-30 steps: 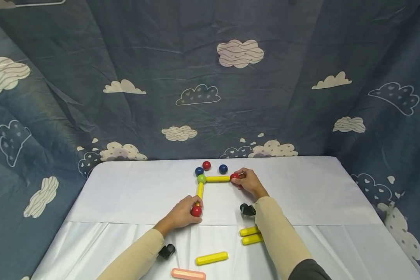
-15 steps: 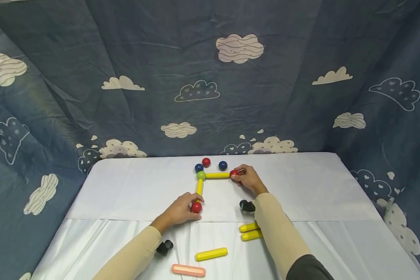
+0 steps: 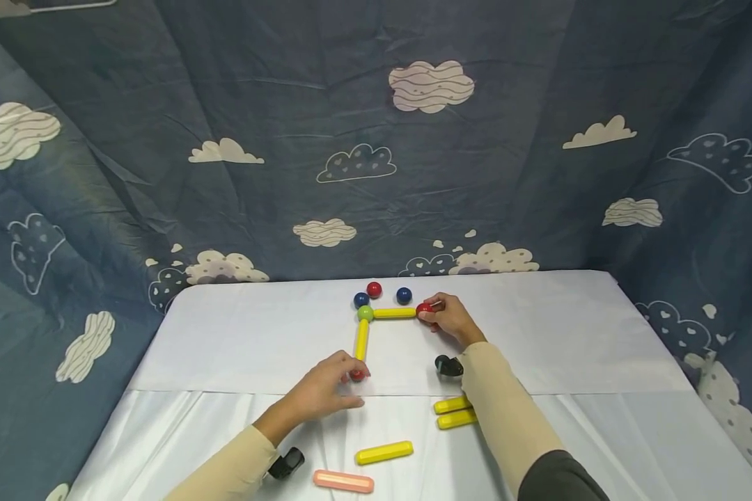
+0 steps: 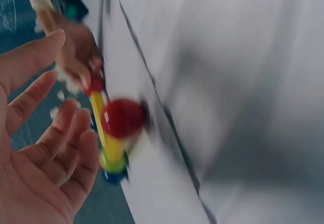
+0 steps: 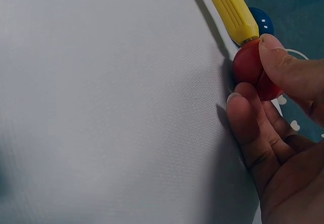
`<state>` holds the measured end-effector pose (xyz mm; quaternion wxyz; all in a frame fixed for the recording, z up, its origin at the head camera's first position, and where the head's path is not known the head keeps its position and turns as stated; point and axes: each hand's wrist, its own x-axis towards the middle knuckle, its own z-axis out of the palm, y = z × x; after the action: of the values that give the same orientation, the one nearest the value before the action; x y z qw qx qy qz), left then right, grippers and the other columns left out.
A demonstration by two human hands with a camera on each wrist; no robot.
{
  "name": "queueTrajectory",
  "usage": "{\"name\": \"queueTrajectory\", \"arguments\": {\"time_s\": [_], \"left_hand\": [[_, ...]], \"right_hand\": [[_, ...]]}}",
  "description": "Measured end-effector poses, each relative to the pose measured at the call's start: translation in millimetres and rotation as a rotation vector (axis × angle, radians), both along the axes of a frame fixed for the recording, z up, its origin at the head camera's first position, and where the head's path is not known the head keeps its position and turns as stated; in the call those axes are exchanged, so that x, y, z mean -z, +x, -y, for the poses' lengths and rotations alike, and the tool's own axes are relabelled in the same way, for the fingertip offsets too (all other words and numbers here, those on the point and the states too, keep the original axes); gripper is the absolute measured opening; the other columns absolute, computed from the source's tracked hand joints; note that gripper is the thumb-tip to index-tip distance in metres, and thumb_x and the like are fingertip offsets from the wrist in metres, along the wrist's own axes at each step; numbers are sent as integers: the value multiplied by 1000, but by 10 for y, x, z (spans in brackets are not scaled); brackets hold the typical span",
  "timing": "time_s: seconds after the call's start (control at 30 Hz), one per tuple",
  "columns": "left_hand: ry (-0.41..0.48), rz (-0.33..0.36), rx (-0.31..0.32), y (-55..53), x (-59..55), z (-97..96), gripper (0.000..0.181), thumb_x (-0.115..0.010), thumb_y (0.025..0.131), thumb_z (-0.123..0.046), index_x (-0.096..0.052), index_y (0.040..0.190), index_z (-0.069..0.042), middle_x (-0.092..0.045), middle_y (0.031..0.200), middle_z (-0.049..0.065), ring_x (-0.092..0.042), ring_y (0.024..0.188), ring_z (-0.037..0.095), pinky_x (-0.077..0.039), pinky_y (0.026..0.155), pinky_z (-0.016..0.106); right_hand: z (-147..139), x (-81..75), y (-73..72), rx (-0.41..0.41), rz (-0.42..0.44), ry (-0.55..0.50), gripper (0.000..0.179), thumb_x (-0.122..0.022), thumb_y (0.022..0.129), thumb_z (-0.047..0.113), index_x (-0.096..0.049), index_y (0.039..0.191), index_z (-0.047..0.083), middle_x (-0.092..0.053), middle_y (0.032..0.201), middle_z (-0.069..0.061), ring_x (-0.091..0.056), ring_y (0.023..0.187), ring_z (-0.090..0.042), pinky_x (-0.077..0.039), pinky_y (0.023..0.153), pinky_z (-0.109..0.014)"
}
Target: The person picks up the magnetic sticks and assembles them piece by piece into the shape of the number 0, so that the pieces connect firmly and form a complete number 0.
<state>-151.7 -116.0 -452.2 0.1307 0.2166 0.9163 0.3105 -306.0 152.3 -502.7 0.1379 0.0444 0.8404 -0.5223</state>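
The left hand [image 3: 326,386] is spread wide, its thumb well away from the loosely bent fingers, just beside the near red ball [image 4: 121,119] but apart from it in the left wrist view. The right hand [image 3: 454,320] pinches the far red ball [image 5: 248,62] between thumb and fingers; this ball is smooth and glossy.

The landmark is the light green ball [image 3: 365,314], the corner where two yellow sticks meet. The cross stick [image 3: 395,314], ridged lengthwise, runs right from it to the far red ball; the side stick [image 3: 361,339] runs from it toward the person, ending at the near red ball. A shiny blue ball [image 3: 361,300] sits just behind the green ball, a loose red ball [image 3: 374,289] a little beyond, and a second blue ball [image 3: 404,296] behind and to the right.

Well in front of the green ball lie a single yellow stick [image 3: 384,452] and a pink stick [image 3: 343,481] with rounded ends; a pair of yellow sticks [image 3: 457,419] lies front-right, partly under the beige right sleeve [image 3: 507,410]. Everything rests on white, finely woven cloth [image 3: 257,334]. Behind the green ball hangs a creased dark blue curtain [image 3: 476,167] printed with pale clouds.
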Motion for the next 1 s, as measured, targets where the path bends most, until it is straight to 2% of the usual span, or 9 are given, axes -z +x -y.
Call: {"name": "queueTrajectory", "arguments": {"time_s": [0.1,0.2,0.27,0.4,0.57,0.77,0.87,1.0], "left_hand": [[-13,33,74,115,-6,-119,35,-79,80,-26,-63,110,-20,-58,104,-4,-53,87,11,-46,77,26],[-56,63,132,237,42,-246,32,-78,81,-30,-64,108,-24,-58,99,-9,-50,80,6,-43,71,21],[-82,53,165,311,87,-326,31,-78,81,-32,-64,108,-25,-56,96,-12,-47,77,2,-41,68,19],[-134,-21,204,388,166,-443,32,-78,80,-33,-64,107,-26,-54,93,-15,-43,72,-2,-38,63,17],[-186,-61,202,410,211,-531,36,-81,74,-35,-64,105,-26,-51,85,-17,-43,73,-2,-37,62,19],[-214,-16,185,418,254,-592,31,-85,70,-30,-67,95,-25,-45,72,-17,-41,65,-1,-36,57,19],[-176,24,194,389,255,-580,25,-84,72,-26,-68,90,-20,-48,69,-17,-42,62,-2,-38,57,18],[-40,143,166,336,259,-525,20,-81,76,-19,-68,90,-13,-52,68,-15,-45,59,-2,-41,56,16]], "right_hand": [[-9,-7,-3,-2,0,-6,39,-72,86,7,-55,121,-2,-56,107,-20,-56,69,-16,-51,58,-22],[-5,-7,-2,-3,-3,-14,39,-71,87,7,-55,121,-2,-56,107,-20,-55,69,-15,-50,57,-22],[-2,-11,3,-1,-7,-17,38,-71,87,6,-56,121,-3,-56,105,-19,-56,68,-15,-50,57,-22],[-5,-14,21,6,-4,-14,38,-71,87,6,-56,120,-3,-57,105,-19,-56,67,-15,-50,57,-22],[-3,-17,18,13,13,0,38,-72,86,6,-56,120,-1,-57,105,-19,-56,68,-16,-51,58,-22],[-9,1,15,16,4,2,37,-71,87,7,-56,120,-1,-57,105,-19,-56,69,-16,-50,59,-22],[-7,-12,18,19,21,21,37,-71,87,7,-56,120,0,-57,106,-18,-56,70,-16,-50,59,-21],[3,-37,19,18,34,35,37,-71,87,7,-56,120,1,-57,106,-18,-56,70,-17,-50,60,-21]]}}
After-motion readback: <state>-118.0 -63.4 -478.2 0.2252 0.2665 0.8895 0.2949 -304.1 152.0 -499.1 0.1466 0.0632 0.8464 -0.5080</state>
